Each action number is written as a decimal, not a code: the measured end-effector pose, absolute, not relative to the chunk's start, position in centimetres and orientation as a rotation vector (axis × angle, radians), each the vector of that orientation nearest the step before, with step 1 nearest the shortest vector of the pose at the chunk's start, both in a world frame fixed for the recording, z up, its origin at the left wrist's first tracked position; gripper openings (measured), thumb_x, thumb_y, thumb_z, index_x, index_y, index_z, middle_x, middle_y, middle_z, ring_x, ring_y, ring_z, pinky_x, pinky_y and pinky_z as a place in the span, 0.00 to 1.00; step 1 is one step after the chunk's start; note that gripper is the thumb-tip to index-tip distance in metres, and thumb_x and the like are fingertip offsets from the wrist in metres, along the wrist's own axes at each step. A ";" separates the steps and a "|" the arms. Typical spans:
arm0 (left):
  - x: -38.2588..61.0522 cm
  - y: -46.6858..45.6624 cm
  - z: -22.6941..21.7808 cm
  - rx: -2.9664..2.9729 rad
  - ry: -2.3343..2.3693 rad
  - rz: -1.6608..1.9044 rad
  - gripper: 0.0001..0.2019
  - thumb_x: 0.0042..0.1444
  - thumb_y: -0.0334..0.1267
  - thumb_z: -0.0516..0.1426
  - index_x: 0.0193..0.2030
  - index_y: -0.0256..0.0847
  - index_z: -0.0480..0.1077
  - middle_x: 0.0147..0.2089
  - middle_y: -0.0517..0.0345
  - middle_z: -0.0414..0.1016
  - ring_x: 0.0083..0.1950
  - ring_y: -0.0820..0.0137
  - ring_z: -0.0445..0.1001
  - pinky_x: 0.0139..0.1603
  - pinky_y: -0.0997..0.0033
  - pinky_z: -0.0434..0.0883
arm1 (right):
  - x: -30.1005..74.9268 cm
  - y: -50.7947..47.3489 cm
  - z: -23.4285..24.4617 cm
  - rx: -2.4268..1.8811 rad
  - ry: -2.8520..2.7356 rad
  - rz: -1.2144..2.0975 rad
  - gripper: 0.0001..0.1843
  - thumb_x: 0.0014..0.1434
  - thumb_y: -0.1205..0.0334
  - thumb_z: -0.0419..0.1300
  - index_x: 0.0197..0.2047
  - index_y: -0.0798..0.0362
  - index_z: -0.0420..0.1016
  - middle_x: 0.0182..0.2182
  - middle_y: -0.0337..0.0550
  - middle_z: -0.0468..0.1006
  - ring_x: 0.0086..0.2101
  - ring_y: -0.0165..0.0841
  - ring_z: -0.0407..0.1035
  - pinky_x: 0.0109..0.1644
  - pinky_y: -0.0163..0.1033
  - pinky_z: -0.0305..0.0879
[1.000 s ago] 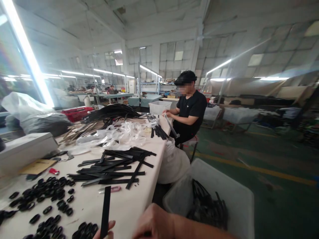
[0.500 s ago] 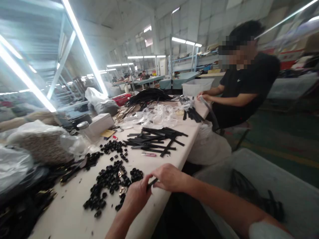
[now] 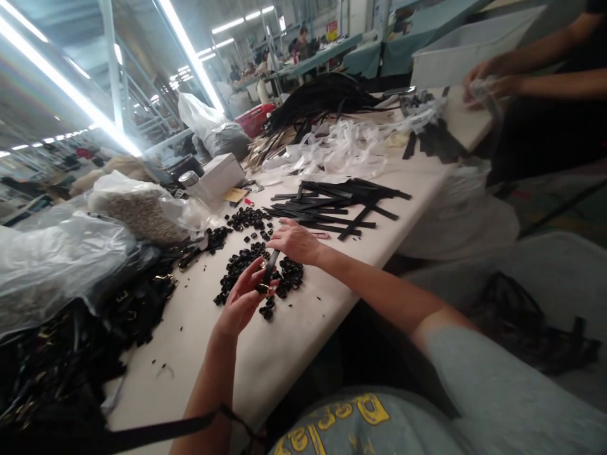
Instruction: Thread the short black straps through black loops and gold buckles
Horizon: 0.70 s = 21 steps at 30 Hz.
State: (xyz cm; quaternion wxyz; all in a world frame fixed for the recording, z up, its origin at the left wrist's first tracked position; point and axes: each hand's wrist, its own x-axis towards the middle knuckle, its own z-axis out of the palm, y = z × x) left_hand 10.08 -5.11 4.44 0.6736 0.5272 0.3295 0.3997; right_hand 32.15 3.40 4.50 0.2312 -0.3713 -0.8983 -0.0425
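At the far left of the tabletop (image 3: 190,354), clear plastic bags (image 3: 61,253) lie above a heap of black straps (image 3: 71,360) with gold-coloured buckles, and just beside them sits a bag of small beige bits (image 3: 142,212). Behind that bag stand a jar (image 3: 188,179) with a silver lid and a white box (image 3: 222,174). The left hand (image 3: 241,303), fingers spread upward, grasps the lower end of a short black strip (image 3: 271,266), where a gold-coloured buckle shows near the thumb. The strip is tilted above many small black rings (image 3: 239,265) scattered on the tabletop. Its upper end reaches the fingertips of the right hand (image 3: 296,243), which is bent palm down; its thumb is hidden, so I cannot tell whether it pinches the strip. Just beyond lie a pink cutter (image 3: 318,235) and a loose pile of flat black strips (image 3: 332,205), with crumpled white plastic (image 3: 341,142) behind. At the far right, a co-worker's hands (image 3: 493,79) hold something pale and blurred near a white bin (image 3: 469,47). Below, a pale tub (image 3: 564,265) holds more black pieces.
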 end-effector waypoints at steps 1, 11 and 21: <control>9.7 -5.1 4.2 1.181 0.716 0.909 0.33 0.52 0.40 0.62 0.65 0.46 0.60 0.64 0.44 0.64 0.56 0.55 0.71 0.57 0.56 0.68 | 31.7 3.9 4.3 -1.000 -2.465 -0.136 0.15 0.66 0.67 0.49 0.46 0.50 0.76 0.40 0.42 0.78 0.42 0.33 0.68 0.65 0.47 0.40; 9.6 -5.4 2.1 1.040 0.847 1.019 0.24 0.51 0.39 0.64 0.56 0.44 0.69 0.61 0.46 0.69 0.54 0.60 0.74 0.55 0.63 0.70 | 30.0 6.4 0.5 -0.908 -2.413 -0.127 0.16 0.66 0.68 0.48 0.47 0.52 0.76 0.40 0.43 0.79 0.43 0.34 0.69 0.64 0.48 0.41; 11.3 -5.3 0.5 1.014 0.978 0.942 0.19 0.56 0.46 0.60 0.48 0.33 0.75 0.51 0.40 0.76 0.46 0.60 0.77 0.50 0.61 0.72 | 29.8 6.2 -0.2 -0.874 -2.377 -0.024 0.15 0.64 0.69 0.50 0.49 0.53 0.74 0.45 0.44 0.78 0.46 0.34 0.67 0.65 0.48 0.42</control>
